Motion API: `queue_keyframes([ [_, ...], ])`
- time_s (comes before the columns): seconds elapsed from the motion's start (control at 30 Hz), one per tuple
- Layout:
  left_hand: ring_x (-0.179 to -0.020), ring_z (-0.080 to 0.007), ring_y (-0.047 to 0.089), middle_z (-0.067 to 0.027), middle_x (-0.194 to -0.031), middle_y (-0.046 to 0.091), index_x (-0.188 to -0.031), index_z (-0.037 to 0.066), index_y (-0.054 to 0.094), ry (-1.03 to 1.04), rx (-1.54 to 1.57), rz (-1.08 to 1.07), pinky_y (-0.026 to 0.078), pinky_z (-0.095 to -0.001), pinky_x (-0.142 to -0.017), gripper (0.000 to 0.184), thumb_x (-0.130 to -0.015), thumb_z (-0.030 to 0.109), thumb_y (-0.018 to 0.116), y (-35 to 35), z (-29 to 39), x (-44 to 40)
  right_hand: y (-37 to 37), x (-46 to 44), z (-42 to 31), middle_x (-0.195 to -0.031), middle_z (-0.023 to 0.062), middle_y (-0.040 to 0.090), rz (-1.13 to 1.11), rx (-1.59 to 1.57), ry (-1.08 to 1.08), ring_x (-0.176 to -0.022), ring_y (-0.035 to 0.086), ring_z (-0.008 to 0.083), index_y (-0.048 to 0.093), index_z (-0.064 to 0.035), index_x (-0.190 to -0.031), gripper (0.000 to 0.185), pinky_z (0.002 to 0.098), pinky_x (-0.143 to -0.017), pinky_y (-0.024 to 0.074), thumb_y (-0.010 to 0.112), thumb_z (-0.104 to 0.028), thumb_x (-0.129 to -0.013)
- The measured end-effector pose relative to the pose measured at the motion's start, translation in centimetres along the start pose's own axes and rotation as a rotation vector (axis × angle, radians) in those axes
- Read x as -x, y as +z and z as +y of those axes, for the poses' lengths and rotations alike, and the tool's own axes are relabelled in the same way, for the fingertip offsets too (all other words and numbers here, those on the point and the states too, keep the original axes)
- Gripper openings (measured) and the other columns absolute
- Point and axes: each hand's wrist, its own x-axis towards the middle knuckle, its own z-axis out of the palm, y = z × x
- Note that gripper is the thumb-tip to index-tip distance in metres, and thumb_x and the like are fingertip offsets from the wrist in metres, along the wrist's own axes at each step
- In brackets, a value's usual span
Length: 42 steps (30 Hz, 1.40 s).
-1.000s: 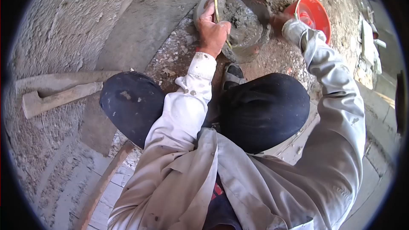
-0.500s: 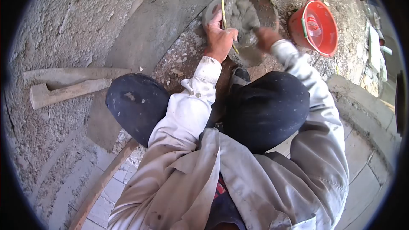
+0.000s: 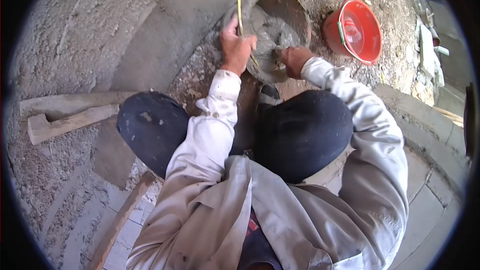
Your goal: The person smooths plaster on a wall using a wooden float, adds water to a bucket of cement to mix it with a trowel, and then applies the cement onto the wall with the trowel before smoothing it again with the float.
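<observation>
A mortar-caked bucket (image 3: 291,6) with a yellow wire handle stands in front of me, its mouth facing me. Wet grey mortar (image 3: 259,22) lies inside. My left hand (image 3: 236,49) is closed on the bucket's left rim, the fingers along the outside and the thumb toward the opening. At the right side of the mouth, my right hand (image 3: 296,61) is wrapped round the handle of a trowel (image 3: 287,36). Its blade is in the mortar and partly covered, so its full shape is hidden.
To the right stands a red bucket (image 3: 372,32) with liquid and a red-and-white item inside. A wooden float (image 3: 75,122) lies at the left, near my knee. A wooden strip (image 3: 120,222) lies lower left. Rubble (image 3: 400,45) covers the ground at right.
The view has shifted, so the buckets appear further left. My right hand has moved the trowel lower in the bucket's mouth, and the mortar looks more spread. My left hand keeps its hold.
</observation>
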Motion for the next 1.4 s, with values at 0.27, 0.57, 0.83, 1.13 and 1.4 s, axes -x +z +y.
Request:
queue_keyframes([
  [0.27,-0.063,-0.0065,0.052,0.0003,-0.086,0.064,-0.122,-0.001,0.061,0.061,0.122,0.032,0.042,-0.0212,-0.049,0.06,-0.063,-0.012,0.055,-0.1,0.1,0.9,-2.6,5.8,9.4,-0.115,0.0233,0.065,-0.261,-0.077,-0.063,-0.11,0.063,0.037,0.055,-0.0016,-0.132,0.061,0.0427,-0.095,0.0508,0.064,-0.009,-0.072],
  [0.57,-0.119,-0.0184,0.052,-0.0106,-0.127,0.061,-0.123,-0.007,0.062,0.042,-0.085,-0.038,0.042,-0.0282,-0.099,0.065,-0.058,-0.004,0.058,0.0,-2.4,3.6,-0.5,-3.0,2.8,-0.094,0.0227,0.065,0.242,-0.025,-0.059,-0.089,0.065,0.0395,0.054,-0.0008,-0.116,0.04,0.0485,-0.077,0.053,0.066,-0.017,-0.081],
  [0.83,-0.059,-0.0061,0.05,-0.0001,-0.085,0.061,-0.122,-0.004,0.06,0.039,0.033,-0.007,0.042,-0.022,-0.049,0.058,-0.065,-0.015,0.052,0.9,-0.2,1.9,-4.9,4.9,1.6,-0.085,0.0181,0.066,0.437,0.255,-0.036,-0.074,0.068,0.036,0.046,-0.008,-0.135,0.049,0.0471,-0.064,0.0544,0.051,-0.006,-0.087],
  [1.13,-0.062,-0.0059,0.051,0.0004,-0.084,0.061,-0.12,-0.003,0.059,0.1,0.005,0.052,0.042,-0.0219,-0.049,0.058,-0.064,-0.015,0.052,0.4,-0.6,2.0,-1.4,-1.4,1.2,-0.075,0.0061,0.062,-0.451,-0.891,0.036,-0.06,0.06,0.0152,0.062,-0.005,-0.087,0.018,0.0341,-0.048,0.0515,0.059,-0.021,-0.094],
  [1.4,-0.059,-0.006,0.047,0.0019,-0.08,0.056,-0.116,0.0,0.059,0.046,0.037,0.063,0.04,-0.0207,-0.049,0.057,-0.063,-0.017,0.05,-0.6,0.4,1.7,1.8,0.2,4.1,-0.077,0.0023,0.055,-0.352,-2.609,-0.12,-0.044,0.046,0.005,0.05,-0.0064,-0.101,0.006,0.0191,-0.033,0.0387,0.051,-0.01,-0.096],
])
